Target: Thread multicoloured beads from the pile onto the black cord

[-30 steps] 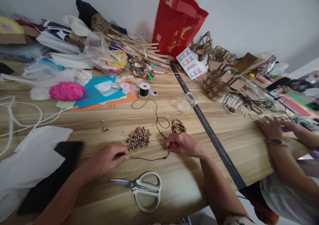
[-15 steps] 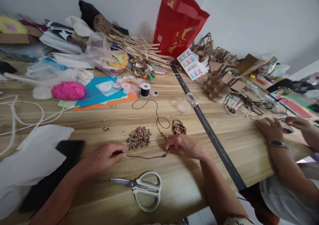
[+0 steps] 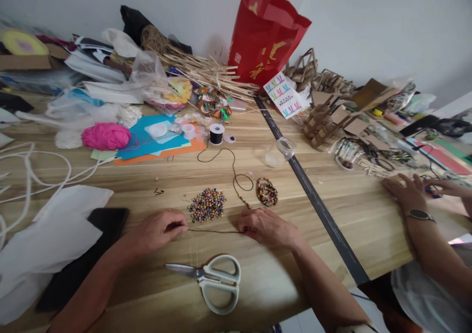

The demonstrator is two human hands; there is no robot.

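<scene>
My left hand (image 3: 159, 231) pinches one end of a thin black cord (image 3: 214, 232) that runs straight across the wooden table (image 3: 280, 274) to my right hand (image 3: 266, 228), which pinches it too. Past my right hand the cord carries a few coloured beads and loops up to a black spool (image 3: 216, 133). A pile of coloured beads (image 3: 206, 205) lies just beyond the cord, between my hands. A finished beaded bracelet (image 3: 267, 192) rests above my right hand.
White-handled scissors (image 3: 213, 280) lie near the table's front edge. A black phone (image 3: 83, 254) and white cloth (image 3: 47, 235) sit at left. Pink yarn (image 3: 105, 136), coloured paper, a clear jar (image 3: 279, 151) and a red bag (image 3: 265, 33) stand farther back. Another person's hands (image 3: 407, 194) rest at right.
My right hand has slid left along the cord towards my left hand, shortening the stretch between them. The beads near it are now hidden under my fingers. The other person's hands shifted slightly.
</scene>
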